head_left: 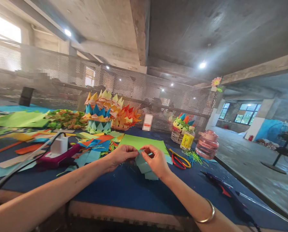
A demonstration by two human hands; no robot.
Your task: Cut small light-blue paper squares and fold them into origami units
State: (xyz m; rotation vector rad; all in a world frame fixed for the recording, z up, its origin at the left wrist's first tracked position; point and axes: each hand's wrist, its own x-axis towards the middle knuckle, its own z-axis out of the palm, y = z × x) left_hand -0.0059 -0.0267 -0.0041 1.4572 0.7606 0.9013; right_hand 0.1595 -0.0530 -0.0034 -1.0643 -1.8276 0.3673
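Both hands meet over the middle of the dark blue tabletop. My left hand pinches the edge of a small pale teal paper piece between thumb and fingers. From the other side my right hand pinches the same piece, its fingertips close to the left ones. Just under the right hand lie pale teal paper squares, partly covered by it. Behind the hands is a bright green paper sheet. Scissors with red and yellow handles rest to the right of my right hand.
A glue gun lies at the right. Beyond the scissors stand a yellow-labelled bottle and a pink jug. Folded-paper crowns, paper scraps and a magenta power strip with cables occupy the left. A perforated screen borders the back.
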